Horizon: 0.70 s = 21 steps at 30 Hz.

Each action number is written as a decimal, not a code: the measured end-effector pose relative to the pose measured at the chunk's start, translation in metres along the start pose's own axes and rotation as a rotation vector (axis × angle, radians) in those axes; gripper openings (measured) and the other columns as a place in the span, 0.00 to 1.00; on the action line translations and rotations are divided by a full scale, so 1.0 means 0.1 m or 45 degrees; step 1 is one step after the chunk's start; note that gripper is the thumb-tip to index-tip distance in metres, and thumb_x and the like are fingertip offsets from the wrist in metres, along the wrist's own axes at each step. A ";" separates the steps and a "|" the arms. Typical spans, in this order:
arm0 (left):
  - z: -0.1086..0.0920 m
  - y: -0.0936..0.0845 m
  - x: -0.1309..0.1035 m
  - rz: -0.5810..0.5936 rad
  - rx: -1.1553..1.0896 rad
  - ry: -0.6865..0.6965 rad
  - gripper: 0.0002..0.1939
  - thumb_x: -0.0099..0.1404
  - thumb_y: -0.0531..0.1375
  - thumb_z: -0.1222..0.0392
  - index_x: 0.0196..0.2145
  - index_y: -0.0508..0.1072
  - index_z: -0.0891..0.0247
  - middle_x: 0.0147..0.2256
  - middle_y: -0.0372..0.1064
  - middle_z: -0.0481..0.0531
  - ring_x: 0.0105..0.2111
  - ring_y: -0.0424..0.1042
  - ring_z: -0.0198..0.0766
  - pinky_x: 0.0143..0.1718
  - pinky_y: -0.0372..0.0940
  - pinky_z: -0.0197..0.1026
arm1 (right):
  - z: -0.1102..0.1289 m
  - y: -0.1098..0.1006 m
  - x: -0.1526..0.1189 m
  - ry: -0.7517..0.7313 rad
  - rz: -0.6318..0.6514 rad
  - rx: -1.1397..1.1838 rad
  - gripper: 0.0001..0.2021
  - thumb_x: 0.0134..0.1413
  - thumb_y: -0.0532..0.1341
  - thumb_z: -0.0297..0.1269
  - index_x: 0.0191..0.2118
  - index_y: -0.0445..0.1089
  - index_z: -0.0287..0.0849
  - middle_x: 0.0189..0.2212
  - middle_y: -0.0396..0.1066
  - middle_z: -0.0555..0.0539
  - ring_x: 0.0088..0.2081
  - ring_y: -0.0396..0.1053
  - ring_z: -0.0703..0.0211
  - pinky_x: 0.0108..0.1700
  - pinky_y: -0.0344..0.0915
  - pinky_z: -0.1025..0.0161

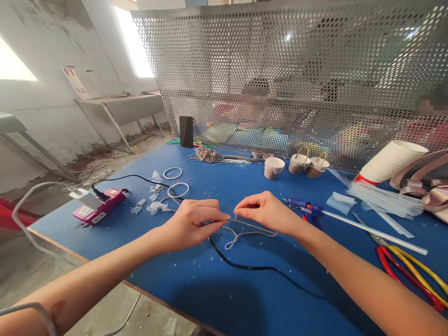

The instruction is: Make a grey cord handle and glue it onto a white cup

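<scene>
My left hand is closed in a pinch over the middle of the table, its thumb and forefinger on a thin grey cord. Just right of it, my right hand also pinches, with a short piece of the cord showing below its fingertips. The two sets of fingertips are close but apart. Slack cord loops on the table under both hands. Beside my right wrist lies a blue glue gun with a long clear glue stick in its back. Two white rings lie beyond my left hand.
Three cord-wrapped cups stand at the back, near a cord bundle and a phone. Stacked paper cups, clear strips and scissors lie right. A purple power strip sits left; a black cable crosses the table.
</scene>
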<state>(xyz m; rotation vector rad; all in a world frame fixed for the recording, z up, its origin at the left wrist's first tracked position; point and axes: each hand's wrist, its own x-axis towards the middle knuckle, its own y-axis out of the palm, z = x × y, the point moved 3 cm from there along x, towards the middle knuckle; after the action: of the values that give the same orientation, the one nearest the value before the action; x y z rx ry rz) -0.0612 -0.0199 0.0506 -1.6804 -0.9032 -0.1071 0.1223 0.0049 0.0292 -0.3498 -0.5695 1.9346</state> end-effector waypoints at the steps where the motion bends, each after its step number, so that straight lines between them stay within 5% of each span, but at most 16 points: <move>1: 0.01 0.00 0.00 -0.009 -0.117 -0.057 0.09 0.65 0.55 0.65 0.33 0.76 0.65 0.21 0.65 0.46 0.21 0.64 0.29 0.22 0.58 0.31 | -0.01 0.02 0.01 0.040 0.082 0.109 0.07 0.48 0.63 0.37 0.30 0.78 0.42 0.26 0.75 0.50 0.29 0.68 0.61 0.32 0.63 0.65; 5: 0.03 0.07 0.02 -0.115 -0.366 -0.346 0.07 0.61 0.58 0.65 0.28 0.76 0.65 0.21 0.68 0.47 0.21 0.65 0.30 0.22 0.59 0.31 | -0.03 0.17 -0.01 0.141 0.215 0.511 0.10 0.41 0.67 0.41 0.28 0.77 0.40 0.24 0.74 0.50 0.28 0.67 0.63 0.33 0.63 0.64; 9: 0.04 0.15 0.00 -0.335 -0.191 -0.504 0.09 0.61 0.57 0.66 0.25 0.75 0.65 0.20 0.66 0.46 0.21 0.63 0.29 0.21 0.57 0.31 | -0.01 0.28 -0.08 0.089 0.043 0.540 0.11 0.43 0.65 0.44 0.28 0.77 0.40 0.26 0.74 0.49 0.31 0.68 0.59 0.36 0.64 0.62; 12: -0.02 0.18 -0.02 -0.363 0.132 -0.388 0.11 0.63 0.54 0.65 0.27 0.75 0.64 0.19 0.63 0.45 0.19 0.62 0.28 0.20 0.55 0.31 | 0.03 0.29 -0.15 -0.037 -0.088 0.233 0.10 0.52 0.59 0.39 0.31 0.77 0.42 0.29 0.75 0.50 0.32 0.70 0.58 0.34 0.63 0.64; 17: -0.16 0.20 -0.04 -0.163 0.766 -0.026 0.16 0.66 0.49 0.67 0.25 0.72 0.64 0.19 0.61 0.46 0.17 0.59 0.30 0.18 0.49 0.35 | 0.19 0.24 -0.25 -0.404 -0.323 -0.521 0.13 0.59 0.54 0.32 0.31 0.76 0.43 0.25 0.73 0.48 0.29 0.68 0.60 0.33 0.59 0.64; 21: -0.17 0.14 -0.04 0.000 0.679 0.151 0.15 0.65 0.49 0.69 0.25 0.72 0.64 0.19 0.62 0.46 0.17 0.58 0.30 0.17 0.49 0.36 | 0.24 0.14 -0.20 -0.425 -0.296 -0.648 0.11 0.57 0.56 0.32 0.29 0.76 0.43 0.24 0.72 0.49 0.28 0.66 0.61 0.32 0.57 0.64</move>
<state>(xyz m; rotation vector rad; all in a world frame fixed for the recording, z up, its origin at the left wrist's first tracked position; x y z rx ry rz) -0.0487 -0.0371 0.0430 -1.1651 -0.7600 0.0340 0.1078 -0.0235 0.0414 -0.2622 -1.2738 1.6125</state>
